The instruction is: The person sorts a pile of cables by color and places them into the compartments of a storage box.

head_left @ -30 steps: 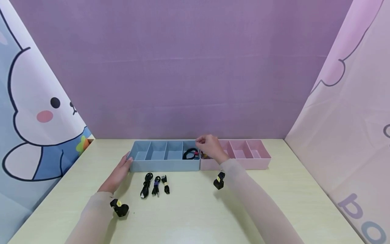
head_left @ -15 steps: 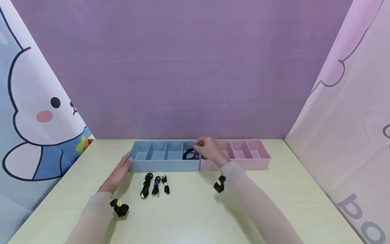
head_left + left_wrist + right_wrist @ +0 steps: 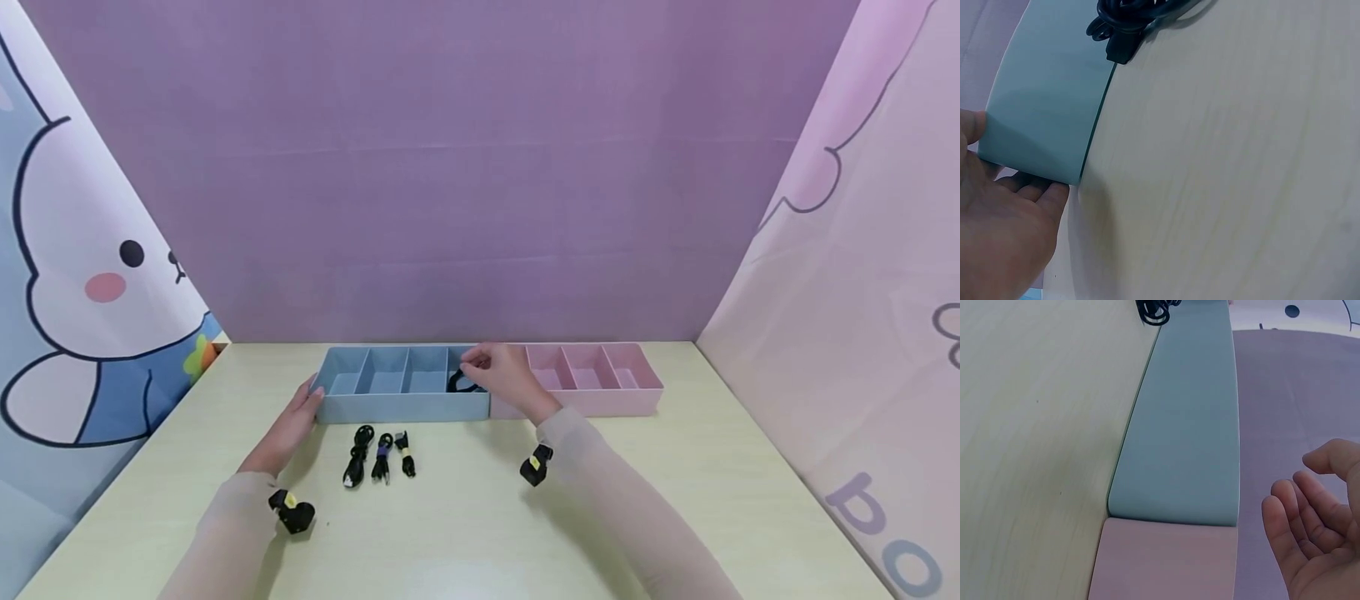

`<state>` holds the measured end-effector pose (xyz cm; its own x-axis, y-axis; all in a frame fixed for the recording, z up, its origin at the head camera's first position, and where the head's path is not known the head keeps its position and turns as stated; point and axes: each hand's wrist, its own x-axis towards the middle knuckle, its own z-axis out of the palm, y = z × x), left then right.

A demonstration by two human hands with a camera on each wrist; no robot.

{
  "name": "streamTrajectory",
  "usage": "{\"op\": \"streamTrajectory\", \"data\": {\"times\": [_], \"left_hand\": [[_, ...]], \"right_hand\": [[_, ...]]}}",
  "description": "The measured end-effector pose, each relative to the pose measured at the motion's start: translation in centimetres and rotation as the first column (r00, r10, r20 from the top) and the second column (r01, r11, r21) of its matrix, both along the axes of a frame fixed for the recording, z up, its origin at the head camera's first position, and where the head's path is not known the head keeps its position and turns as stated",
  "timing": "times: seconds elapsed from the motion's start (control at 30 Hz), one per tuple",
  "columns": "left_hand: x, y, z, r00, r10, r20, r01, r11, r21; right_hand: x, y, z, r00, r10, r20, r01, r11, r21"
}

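Observation:
My left hand [image 3: 291,423] grips the left end of the blue divided box [image 3: 405,408]; in the left wrist view its thumb lies at the rim and its fingers at the end wall. My right hand [image 3: 504,377] hovers over the box's right compartment, fingers loosely bent with nothing between them, as the right wrist view shows. Below it a coiled black cable [image 3: 454,381] lies in that compartment, partly hidden by the hand. In front of the box lie three bundled cables: a larger black cable [image 3: 358,457], a purple-tied cable [image 3: 382,458] and a yellow-tied cable [image 3: 406,455].
A pink divided box [image 3: 600,405] adjoins the blue box on its right; my right hand covers its left part. Both stand on a pale wooden table [image 3: 465,517] near the purple backdrop [image 3: 465,183]. Printed cloths flank the table.
My right hand has moved left from the pink box's left end to over the blue box's right compartment. The left hand keeps its place, and the cables on the table lie as before.

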<state>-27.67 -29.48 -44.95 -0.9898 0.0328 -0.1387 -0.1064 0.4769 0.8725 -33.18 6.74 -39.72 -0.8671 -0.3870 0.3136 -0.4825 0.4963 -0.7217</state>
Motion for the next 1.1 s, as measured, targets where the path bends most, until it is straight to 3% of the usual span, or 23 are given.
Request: {"op": "streamTrajectory", "data": {"times": [0.37, 0.7, 1.1], "left_hand": [[0.0, 0.0, 0.1, 1.0, 0.007, 0.012, -0.007, 1.0, -0.003], [0.0, 0.0, 0.1, 1.0, 0.006, 0.004, -0.006, 1.0, 0.002], [0.1, 0.1, 0.2, 1.0, 0.017, 0.021, -0.017, 1.0, -0.007]], "right_hand": [[0.9, -0.9, 0.4, 1.0, 0.019, 0.017, -0.019, 0.998, 0.052], [1.7, -1.5, -0.2, 0.994, 0.084, 0.072, -0.086, 0.996, 0.021], [3.2, -2.3, -0.8, 0.987, 0.145, 0.072, -0.146, 0.989, 0.012]]}}
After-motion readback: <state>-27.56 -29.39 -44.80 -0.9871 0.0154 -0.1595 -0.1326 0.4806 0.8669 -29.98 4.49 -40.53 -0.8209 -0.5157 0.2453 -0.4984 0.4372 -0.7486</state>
